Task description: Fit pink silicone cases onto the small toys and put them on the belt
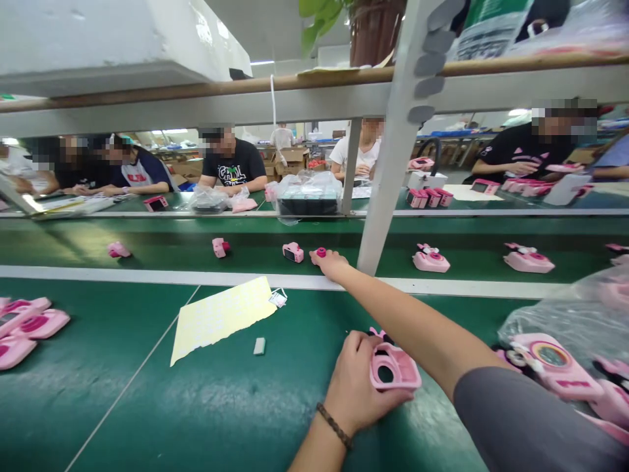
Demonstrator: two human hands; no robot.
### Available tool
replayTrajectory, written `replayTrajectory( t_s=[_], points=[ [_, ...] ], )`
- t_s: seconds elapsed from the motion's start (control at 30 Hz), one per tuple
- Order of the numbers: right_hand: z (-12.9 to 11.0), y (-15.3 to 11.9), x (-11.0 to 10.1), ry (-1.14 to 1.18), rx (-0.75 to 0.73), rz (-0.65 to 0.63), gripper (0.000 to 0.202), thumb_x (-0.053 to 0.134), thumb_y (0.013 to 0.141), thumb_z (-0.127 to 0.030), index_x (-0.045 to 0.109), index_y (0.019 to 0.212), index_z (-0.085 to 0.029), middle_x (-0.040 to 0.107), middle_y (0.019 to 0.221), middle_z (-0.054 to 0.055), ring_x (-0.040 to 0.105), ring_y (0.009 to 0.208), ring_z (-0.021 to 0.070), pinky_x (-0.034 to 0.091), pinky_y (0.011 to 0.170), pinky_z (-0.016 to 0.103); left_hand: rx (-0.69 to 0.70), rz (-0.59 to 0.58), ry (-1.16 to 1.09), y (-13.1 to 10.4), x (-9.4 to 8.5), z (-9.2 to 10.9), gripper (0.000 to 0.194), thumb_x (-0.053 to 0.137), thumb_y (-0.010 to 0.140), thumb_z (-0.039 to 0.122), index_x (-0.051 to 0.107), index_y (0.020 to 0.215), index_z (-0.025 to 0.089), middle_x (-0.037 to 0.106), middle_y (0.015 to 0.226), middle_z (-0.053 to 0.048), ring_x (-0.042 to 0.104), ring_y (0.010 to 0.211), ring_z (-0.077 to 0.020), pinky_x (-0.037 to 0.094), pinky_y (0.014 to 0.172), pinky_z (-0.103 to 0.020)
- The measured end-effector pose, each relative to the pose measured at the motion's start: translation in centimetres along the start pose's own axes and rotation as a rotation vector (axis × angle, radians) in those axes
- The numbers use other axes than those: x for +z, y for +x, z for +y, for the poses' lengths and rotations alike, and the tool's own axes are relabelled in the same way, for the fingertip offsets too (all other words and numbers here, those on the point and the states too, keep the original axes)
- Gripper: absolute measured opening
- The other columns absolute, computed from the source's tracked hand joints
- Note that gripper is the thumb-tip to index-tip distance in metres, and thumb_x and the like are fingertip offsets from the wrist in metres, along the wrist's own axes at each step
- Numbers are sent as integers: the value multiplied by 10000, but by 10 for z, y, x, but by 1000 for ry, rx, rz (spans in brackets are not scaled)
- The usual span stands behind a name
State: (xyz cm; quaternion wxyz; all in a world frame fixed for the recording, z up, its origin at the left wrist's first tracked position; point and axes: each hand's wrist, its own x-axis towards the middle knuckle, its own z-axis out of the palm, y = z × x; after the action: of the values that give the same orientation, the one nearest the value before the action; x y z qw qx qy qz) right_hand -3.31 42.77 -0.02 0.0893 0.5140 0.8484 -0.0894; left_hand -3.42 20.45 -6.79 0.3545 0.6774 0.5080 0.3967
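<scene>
Left hand (pixel 351 383) in a curl around a pink shell (pixel 403 367), right hand (pixel 333 265) seemingly half-closed on a magenta-lensed camera (pixel 321 252).

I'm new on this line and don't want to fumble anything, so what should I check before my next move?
1. Left hand holding the pink, hollow, camera-shaped shell: ok.
2. Shell's hollow side in view: ok.
3. Right hand at the small pink item with a round magenta part, over the long green strip: ok.
4. Firm grip on that item: cannot tell; fingers hide most of it.
5. Small pink camera with a dark rectangular screen apart from the right hand: ok.
6. Torn-edged yellow paper sheet apart from the left hand: ok.
</scene>
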Motion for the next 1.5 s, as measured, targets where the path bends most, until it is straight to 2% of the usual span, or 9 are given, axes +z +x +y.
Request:
replayTrajectory(
  t_s=[0.3, 0.67, 0.9, 1.0, 1.1, 1.2, 1.3, 1.4, 1.5],
  points=[
    [10, 22, -7, 19, 3, -114, 365, 578, 959, -328, 534, 1289, -179, 587, 1229, 95, 624, 1010, 217, 555, 845, 416, -43, 16, -23, 2, 0, 2, 704, 908, 511, 387, 600, 1133, 267, 552, 1113, -44, 571, 1047, -237, 509, 977, -422],
    [11, 3, 7, -43, -40, -76, 439, 605, 944, -295, 495, 1353, -181, 489, 1393, 126, 569, 1159, 274, 518, 934, 495, -26, 19, 31, 1, 0, 9, 656, 882, 549, 329, 591, 1133, 254, 548, 1114, -51, 579, 1022, -233, 514, 947, -408],
    [19, -21, -10, 52, -99, 36, 360, 573, 943, -262, 562, 1280, -136, 634, 1174, 162, 639, 1029, 282, 529, 849, 439, 3, 25, 8, 1, 1, 8, 646, 854, 605, 342, 582, 1183, 245, 539, 1134, -57, 581, 1039, -225, 504, 976, -401],
    [17, -57, -21, 150, -183, 165, 432, 493, 956, -245, 476, 1387, -227, 661, 1126, 131, 663, 955, 252, 518, 792, 351, -21, 53, -20, 2, 1, 8, 627, 847, 625, 316, 579, 1186, 235, 531, 1138, -54, 583, 1036, -213, 508, 967, -393],
    [23, -122, -16, 583, -292, 182, 480, 443, 963, -321, 377, 1438, -328, 681, 923, 26, 647, 653, 144, 511, 575, 244, -14, 81, -28, 3, -3, 6, 603, 862, 610, 287, 597, 1148, 225, 535, 1122, -46, 576, 1049, -208, 483, 1004, -401],
    [43, -203, 10, 1223, -298, 29, 491, 500, 925, -350, 423, 1403, -273, 627, 663, -20, 540, 424, 108, 429, 379, 193, 13, 20, -71, 1, -7, 6, 632, 880, 597, 318, 594, 1154, 234, 550, 1126, -41, 575, 1054, -214, 482, 1002, -412],
    [61, -274, 49, 1545, -135, -54, 515, 570, 898, -363, 438, 1378, -232, 615, 609, -25, 523, 388, 107, 409, 320, 172, 43, -76, -66, -4, -7, 7, 659, 893, 573, 398, 595, 1137, 231, 559, 1094, -39, 578, 1008, -216, 516, 923, -400],
    [68, -309, 83, 1726, 7, -10, 514, 589, 904, -380, 433, 1372, -234, 622, 670, -18, 500, 399, 80, 397, 301, 142, 89, -121, 6, -9, -5, 8, 697, 916, 524, 401, 598, 1120, 227, 533, 1102, -41, 561, 1027, -222, 500, 942, -408],
    [67, -314, 97, 1812, -18, -56, 541, 596, 910, -369, 403, 1400, -243, 608, 693, -20, 490, 438, 76, 430, 314, 142, 113, -186, 15, -13, -1, 7, 751, 910, 548, 361, 558, 1202, 246, 494, 1140, -40, 545, 1063, -212, 486, 976, -401]
  ],
)
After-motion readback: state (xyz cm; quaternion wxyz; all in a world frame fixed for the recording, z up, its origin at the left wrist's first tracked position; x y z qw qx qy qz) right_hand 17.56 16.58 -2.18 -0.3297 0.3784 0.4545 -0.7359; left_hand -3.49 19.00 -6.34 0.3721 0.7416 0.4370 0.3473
